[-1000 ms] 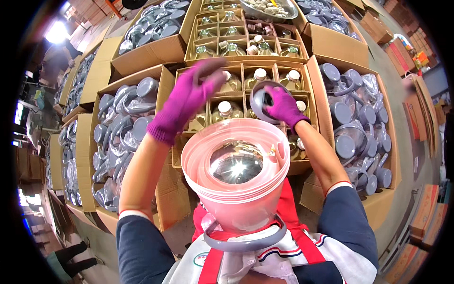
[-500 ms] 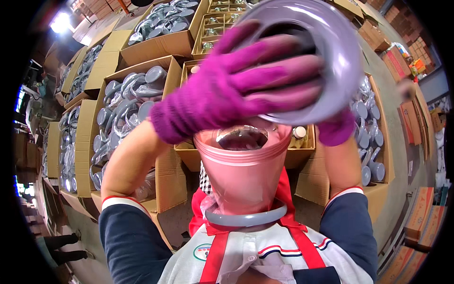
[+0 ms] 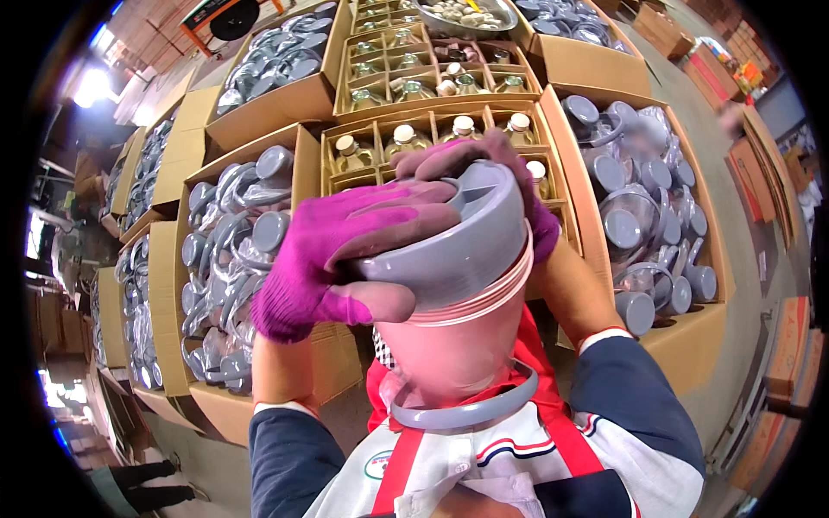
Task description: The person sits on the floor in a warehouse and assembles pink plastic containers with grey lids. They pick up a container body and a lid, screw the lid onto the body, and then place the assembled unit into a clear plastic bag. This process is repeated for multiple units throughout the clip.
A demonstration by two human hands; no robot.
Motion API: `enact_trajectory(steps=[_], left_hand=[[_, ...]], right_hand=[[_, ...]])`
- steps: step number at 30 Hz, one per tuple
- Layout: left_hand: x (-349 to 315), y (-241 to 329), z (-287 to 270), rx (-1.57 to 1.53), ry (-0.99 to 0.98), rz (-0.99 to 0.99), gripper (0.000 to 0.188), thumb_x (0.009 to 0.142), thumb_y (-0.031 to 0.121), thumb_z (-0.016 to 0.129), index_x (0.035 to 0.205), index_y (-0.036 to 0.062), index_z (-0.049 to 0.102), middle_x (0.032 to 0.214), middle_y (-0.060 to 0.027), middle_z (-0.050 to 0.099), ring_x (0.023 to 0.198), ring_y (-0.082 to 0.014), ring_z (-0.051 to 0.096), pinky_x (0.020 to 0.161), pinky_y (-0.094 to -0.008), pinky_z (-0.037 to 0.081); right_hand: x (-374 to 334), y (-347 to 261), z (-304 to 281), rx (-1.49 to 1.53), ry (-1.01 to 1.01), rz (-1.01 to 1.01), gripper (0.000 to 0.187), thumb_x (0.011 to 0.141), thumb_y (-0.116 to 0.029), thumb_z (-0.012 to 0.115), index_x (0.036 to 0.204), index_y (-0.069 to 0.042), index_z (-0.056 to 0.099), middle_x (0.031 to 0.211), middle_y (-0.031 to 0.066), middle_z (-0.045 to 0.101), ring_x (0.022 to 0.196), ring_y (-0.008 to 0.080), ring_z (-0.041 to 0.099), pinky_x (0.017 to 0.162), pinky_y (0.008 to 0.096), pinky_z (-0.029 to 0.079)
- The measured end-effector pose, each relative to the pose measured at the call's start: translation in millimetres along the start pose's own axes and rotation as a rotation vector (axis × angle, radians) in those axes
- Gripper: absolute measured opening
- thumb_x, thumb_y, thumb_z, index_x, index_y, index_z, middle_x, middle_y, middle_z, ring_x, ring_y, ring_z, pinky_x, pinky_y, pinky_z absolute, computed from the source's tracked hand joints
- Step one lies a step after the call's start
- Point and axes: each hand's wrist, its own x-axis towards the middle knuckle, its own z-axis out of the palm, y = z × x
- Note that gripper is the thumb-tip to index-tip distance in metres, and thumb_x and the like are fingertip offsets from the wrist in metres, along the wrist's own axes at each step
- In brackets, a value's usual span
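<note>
In front of my chest stands a translucent pink pot (image 3: 453, 354) with a ridged rim. A glossy grey lid (image 3: 449, 259) lies over its mouth, slightly tilted, with the pink rim showing at the right. My left hand (image 3: 345, 246), in a purple glove, is closed on the lid's left side, thumb on the outer wall and fingers over the top. My right hand (image 3: 509, 160), gloved alike, curls over the lid's far right edge. Some of its fingers are hidden. Below, a grey curved handle (image 3: 466, 416) loops around the pot's lower part, against my red apron.
Ahead is a divided carton (image 3: 332, 142) of white-capped glass bottles (image 3: 404, 138). Open cartons of plastic-wrapped grey lidded parts (image 3: 269, 231) flank me at left and right (image 3: 623, 226). A metal bowl of small pale pieces (image 3: 471, 17) stands farther back. Another person's legs (image 3: 147, 488) show at lower left.
Both hands have lowered the grey lid from in front of the camera onto the pot's mouth. It was tipped up, showing its round face; now its side wall faces me.
</note>
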Motion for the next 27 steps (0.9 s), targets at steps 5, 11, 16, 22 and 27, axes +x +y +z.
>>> enact_trajectory(steps=[5,11,16,22,27], left_hand=[[14.0,-0.9,7.5,-0.006,0.065,-0.006,0.063,0.076,0.047,0.074,0.115,-0.0022,0.07,0.115,-0.02,0.07,0.11,-0.0372,0.067,0.097,-0.0442,0.051],[-4.3,-13.6,-12.1,0.386,-0.052,0.083,0.079,0.082,0.071,0.057,0.111,-0.0017,0.07,0.126,-0.0267,0.061,0.119,-0.0398,0.061,0.094,-0.0475,0.051],[-3.9,-18.1,9.4,0.566,0.15,0.164,0.102,0.083,0.085,0.038,0.133,-0.001,0.058,0.141,-0.0227,0.052,0.131,-0.0382,0.05,0.112,-0.0505,0.034],[-23.0,-41.8,29.0,0.012,0.402,-0.041,0.071,0.101,0.056,0.035,0.138,-0.0018,0.053,0.146,-0.018,0.05,0.14,-0.0307,0.042,0.117,-0.0446,0.029],[-41.5,-48.9,31.7,0.288,0.448,-0.178,0.068,0.102,0.05,0.043,0.142,-0.0046,0.046,0.146,-0.0196,0.049,0.134,-0.0314,0.048,0.114,-0.0443,0.035]], right_hand=[[13.1,9.6,-31.3,-0.038,-0.047,-0.064,0.08,0.098,-0.067,0.035,0.107,0.005,0.069,0.119,0.0216,0.065,0.125,0.0338,0.054,0.112,0.0472,0.037],[-11.6,1.9,-37.5,-0.56,-0.108,-0.208,0.102,0.092,-0.08,0.017,0.116,0.005,0.067,0.129,0.0223,0.062,0.136,0.0358,0.046,0.116,0.047,0.032],[-27.5,-20.4,-37.8,-0.246,0.214,-0.311,0.091,0.098,-0.07,0.018,0.142,0.004,0.046,0.144,0.0229,0.05,0.139,0.0332,0.043,0.12,0.044,0.027],[-42.7,-40.1,30.4,-0.793,0.078,-0.46,0.049,0.101,-0.036,0.051,0.136,-0.001,0.052,0.134,0.0166,0.057,0.127,0.0247,0.054,0.106,0.0365,0.041],[-30.7,-38.0,51.4,-1.106,0.097,-0.831,0.026,0.092,-0.021,0.064,0.115,-0.01,0.069,0.116,0.0104,0.068,0.112,0.0205,0.064,0.095,0.0378,0.05]])
